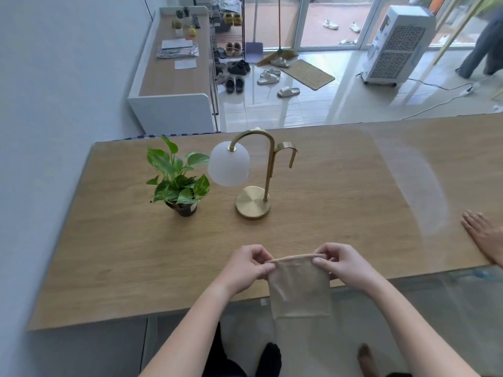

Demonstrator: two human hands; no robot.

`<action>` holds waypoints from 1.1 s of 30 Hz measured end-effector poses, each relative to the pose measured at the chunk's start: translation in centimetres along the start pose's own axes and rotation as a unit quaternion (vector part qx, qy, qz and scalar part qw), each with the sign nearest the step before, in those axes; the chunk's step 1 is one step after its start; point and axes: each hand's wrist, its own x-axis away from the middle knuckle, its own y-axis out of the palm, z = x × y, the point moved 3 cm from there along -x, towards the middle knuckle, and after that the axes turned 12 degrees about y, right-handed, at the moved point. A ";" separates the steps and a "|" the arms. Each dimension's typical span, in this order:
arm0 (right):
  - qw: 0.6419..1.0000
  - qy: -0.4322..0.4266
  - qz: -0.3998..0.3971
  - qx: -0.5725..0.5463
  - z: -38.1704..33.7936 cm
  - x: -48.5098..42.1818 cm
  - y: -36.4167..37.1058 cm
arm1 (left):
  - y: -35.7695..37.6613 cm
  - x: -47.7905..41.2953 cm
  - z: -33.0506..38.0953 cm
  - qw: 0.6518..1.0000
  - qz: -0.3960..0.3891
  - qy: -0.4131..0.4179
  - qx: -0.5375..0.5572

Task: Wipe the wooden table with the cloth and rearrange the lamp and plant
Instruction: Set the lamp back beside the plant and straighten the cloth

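A beige cloth (299, 287) hangs folded over the near edge of the wooden table (109, 254). My left hand (247, 268) pinches its top left corner and my right hand (340, 265) pinches its top right corner. Farther back on the table stands a small green plant (177, 178) in a dark pot. Just right of it is a brass lamp (253, 205) with a white frosted shade and a round base. Both hands are well in front of the lamp and plant.
Another person's hand (484, 235) rests on the table at the right edge. Beyond the table are a low cabinet (171, 74) at the left wall, shoes and a shoe rack (228, 50), a doormat, and a white air cooler (394, 47) on the tiled floor.
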 end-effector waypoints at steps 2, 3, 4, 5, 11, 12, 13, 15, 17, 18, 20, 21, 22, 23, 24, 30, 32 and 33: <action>0.999 0.011 0.025 0.020 -0.4 -2.4 -0.2 | 0.1 -2.5 -0.7 1.000 0.023 0.003 -0.010; 0.998 0.012 0.039 0.042 -0.8 -3.5 -0.2 | 0.1 -3.8 -1.1 0.999 0.035 0.006 -0.016; 0.997 0.011 0.055 0.060 -1.4 -4.5 -0.2 | 0.1 -5.0 -1.4 0.999 0.048 0.008 -0.025; 0.994 0.008 0.075 0.074 -2.0 -5.4 -0.3 | 0.1 -6.0 -1.7 0.997 0.064 0.010 -0.038; 0.970 0.000 0.180 0.166 -4.4 -8.1 0.3 | -0.2 -7.9 -2.0 0.963 0.111 0.083 -0.231; 0.965 -0.021 0.196 0.173 -4.4 -7.7 1.0 | 0.1 -7.5 -2.1 0.952 0.099 0.100 -0.270; 0.960 -0.043 0.210 0.180 -4.3 -7.2 2.0 | 0.4 -6.9 -2.3 0.943 0.086 0.116 -0.301; 0.945 -0.089 0.237 0.209 -3.3 -6.0 4.4 | 1.2 -5.7 -3.1 0.929 0.045 0.120 -0.348; 0.931 -0.125 0.241 0.243 -1.2 -5.1 7.0 | 1.8 -4.6 -4.5 0.916 -0.005 0.103 -0.387; 0.926 -0.136 0.233 0.264 0.0 -4.9 8.1 | 2.0 -4.1 -5.1 0.910 -0.025 0.098 -0.401; 0.915 -0.138 0.211 0.315 1.9 -4.9 9.8 | 2.0 -3.7 -5.8 0.902 -0.051 0.095 -0.418; 0.911 -0.132 0.209 0.330 2.5 -5.0 10.2 | 2.0 -3.6 -5.8 0.900 -0.055 0.096 -0.421; 0.909 -0.127 0.212 0.335 2.7 -5.0 10.3 | 2.0 -3.7 -5.7 0.898 -0.057 0.094 -0.426; 0.909 -0.119 0.214 0.336 2.5 -5.0 10.3 | 2.0 -3.7 -5.6 0.898 -0.059 0.089 -0.427; 0.908 -0.114 0.217 0.339 2.4 -4.9 10.4 | 2.0 -3.7 -5.4 0.898 -0.060 0.084 -0.429; 0.929 -0.085 0.162 0.321 0.7 -4.3 9.2 | 1.4 -0.8 -5.3 0.899 0.006 0.078 -0.431; 0.955 -0.060 0.122 0.264 -0.7 -3.7 8.1 | 0.1 1.8 -5.7 0.904 0.049 0.098 -0.412; 0.966 -0.050 0.103 0.232 -1.6 -2.9 7.4 | -0.7 3.5 -6.2 0.911 0.073 0.107 -0.391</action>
